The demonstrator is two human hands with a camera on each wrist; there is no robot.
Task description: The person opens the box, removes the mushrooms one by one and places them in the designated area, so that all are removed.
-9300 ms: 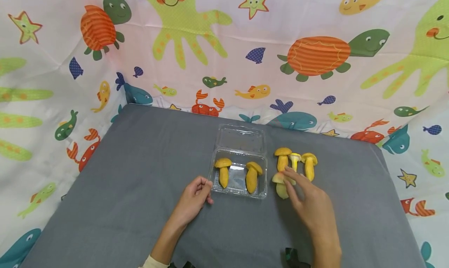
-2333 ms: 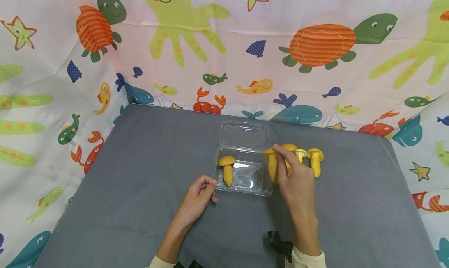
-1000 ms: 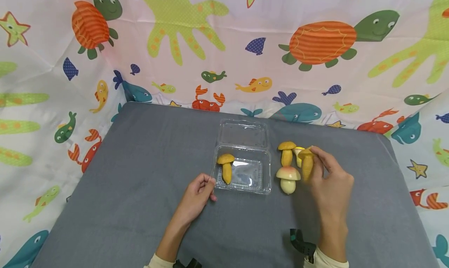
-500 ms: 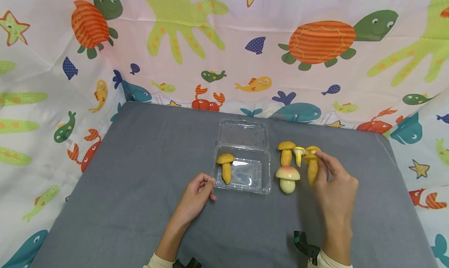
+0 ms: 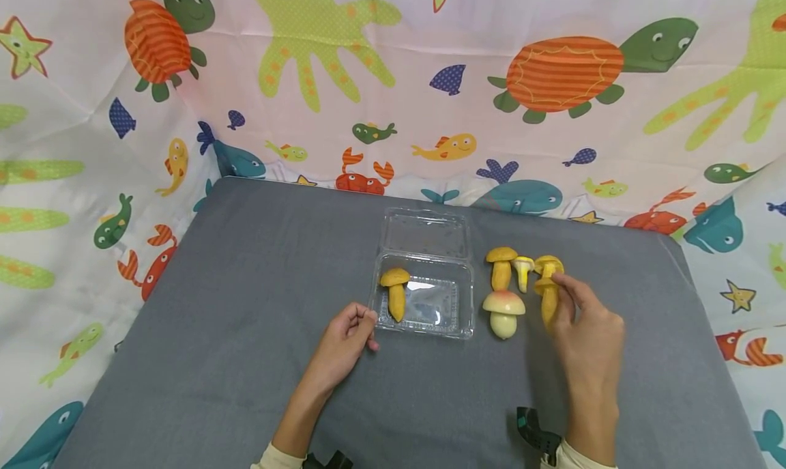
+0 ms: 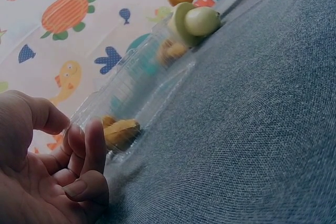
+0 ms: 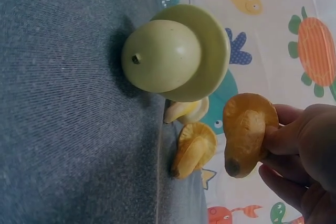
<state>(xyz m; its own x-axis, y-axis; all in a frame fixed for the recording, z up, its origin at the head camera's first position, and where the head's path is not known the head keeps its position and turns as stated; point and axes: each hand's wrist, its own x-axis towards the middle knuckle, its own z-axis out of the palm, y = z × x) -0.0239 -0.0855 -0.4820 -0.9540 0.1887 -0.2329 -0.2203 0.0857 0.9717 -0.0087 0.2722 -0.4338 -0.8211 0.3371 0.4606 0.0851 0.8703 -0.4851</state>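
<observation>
My right hand (image 5: 589, 339) pinches a yellow-brown mushroom (image 7: 247, 135) by its cap, raised off the cloth in the right wrist view. In the head view it overlaps the rightmost standing-row mushroom (image 5: 548, 261). My left hand (image 5: 342, 346) pinches the front left edge of a clear plastic clamshell box (image 5: 439, 308) between thumb and fingers. One yellow-brown mushroom (image 5: 396, 297) lies at the left inside the box. Right of the box lie another yellow-brown mushroom (image 5: 501, 267), a small pale-stemmed yellow one (image 5: 523, 271) and a fat pale mushroom with a pinkish cap (image 5: 504, 315).
The box's lid (image 5: 425, 233) is folded back, away from me. Grey cloth (image 5: 258, 264) covers the table. Behind and at both sides hangs a curtain (image 5: 393, 59) printed with sea animals.
My right hand has lifted the right-hand mushroom out of the box and carried it right, past the pale mushroom. In the last half second it barely moved. My left hand stays at the box.
</observation>
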